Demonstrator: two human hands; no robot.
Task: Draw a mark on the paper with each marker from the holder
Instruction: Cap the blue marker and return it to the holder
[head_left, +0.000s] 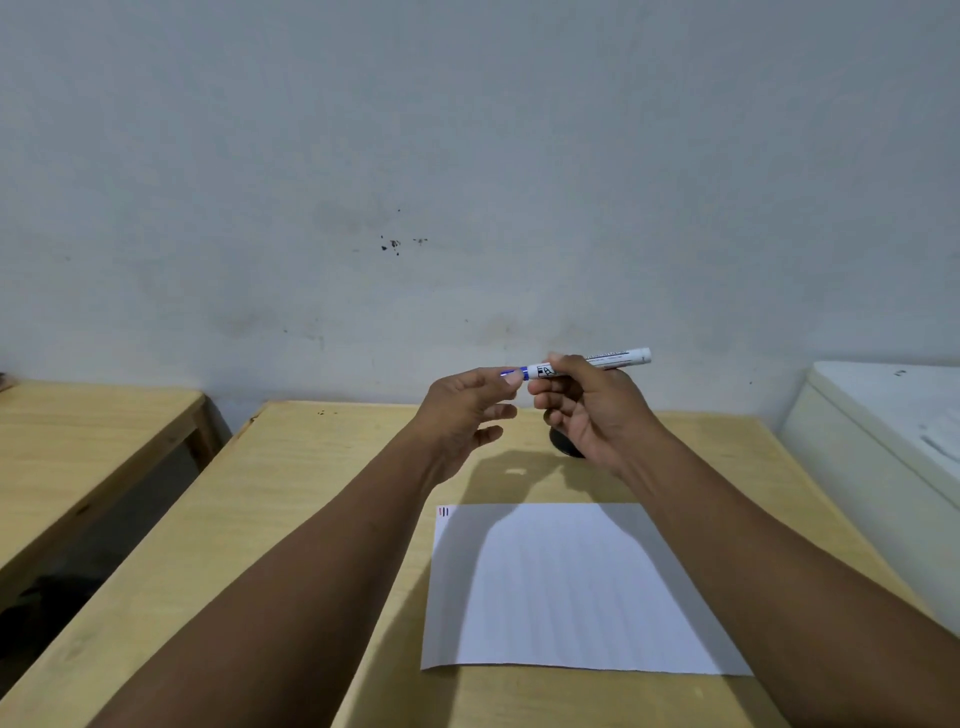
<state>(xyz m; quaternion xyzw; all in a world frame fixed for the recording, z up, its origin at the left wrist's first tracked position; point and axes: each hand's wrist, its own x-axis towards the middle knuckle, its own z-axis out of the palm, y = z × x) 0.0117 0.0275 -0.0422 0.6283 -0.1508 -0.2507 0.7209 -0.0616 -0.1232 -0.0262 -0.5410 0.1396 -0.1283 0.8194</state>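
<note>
Both hands are up above the far half of the counter (322, 519), working on a blue marker (592, 364). The right hand (587, 410) is wrapped around the white barrel, its back end sticking out toward the right, the blue end pointing left. The left hand (467, 410) pinches that blue end between thumb and forefinger, the other fingers loose and spread. Is that the cap coming off or going back on? I can't tell from here; the fingertips cover the joint.

Down below, the paper (561, 587) lies flat near the counter's front edge, toward the right side. In its far left corner sit a few short strokes (443, 512), red and dark, but I see no blue one. So my read is that the blue marker's turn is just starting, and this is the uncapping.

A dark round thing, probably the holder (563, 444), peeks out behind the right wrist, mostly hidden.

Next it calls for a clean pull apart, cap kept in the left hand, then the tip brought down beside those strokes for a short mark, with the sheet steadied so it doesn't slide.
</note>
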